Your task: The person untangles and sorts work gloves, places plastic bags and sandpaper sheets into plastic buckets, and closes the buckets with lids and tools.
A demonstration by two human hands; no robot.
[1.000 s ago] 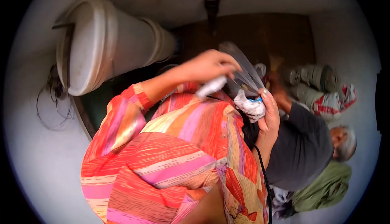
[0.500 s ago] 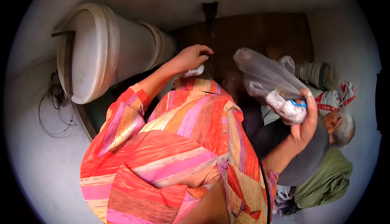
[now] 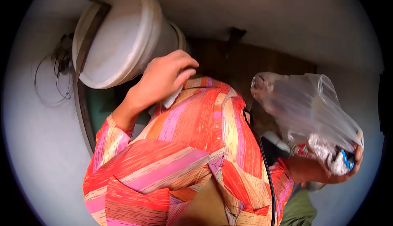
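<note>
The clear bag (image 3: 303,99) has swung out toward three o'clock, its lower end clutched by the right hand (image 3: 355,168); the left hand (image 3: 161,76), at ten o'clock, grasps a white wad (image 3: 172,98) (mostly hidden). Seemingly mid-carry, the bag calls for steady fingers.

The left grip (image 3: 166,76) covers most of the white item (image 3: 170,99) it holds; only a corner shows, too little to identify. The palm of the right grip (image 3: 355,168) and most of its fingers are hidden by the clear plastic bag (image 3: 303,99) and the crumpled bundle (image 3: 321,146) inside, whose contents cannot be told. A second person is almost wholly hidden behind the outstretched arm. The bottom edge cuts off the striped shirt (image 3: 184,123), the black cable (image 3: 266,164) and the green cloth (image 3: 301,209). The dark wall fixture (image 3: 236,35) is too shadowed to make out.
</note>
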